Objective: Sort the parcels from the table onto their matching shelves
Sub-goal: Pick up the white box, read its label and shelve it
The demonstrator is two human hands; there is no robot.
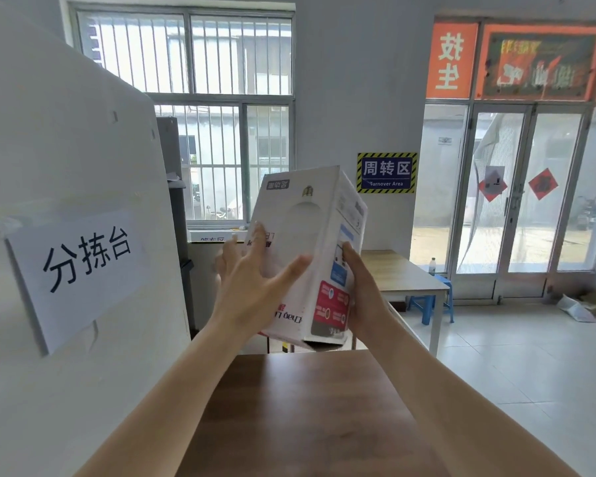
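Parcel: tall white cardboard box, raised above the brown wooden desk, printing upside down, probably for reading.
Grip: left hand and right hand clamped on opposite faces.

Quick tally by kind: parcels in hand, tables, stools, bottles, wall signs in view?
Parcels: 1, white box
Tables: 2, dark wood, light wood
Stools: 1, blue
Bottles: 1
Signs: 2, paper, Turnover Area
Total: 7

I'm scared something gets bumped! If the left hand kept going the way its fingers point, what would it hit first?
The left hand already lies on the white box. Past that, probably the windowsill, though depth is unclear.
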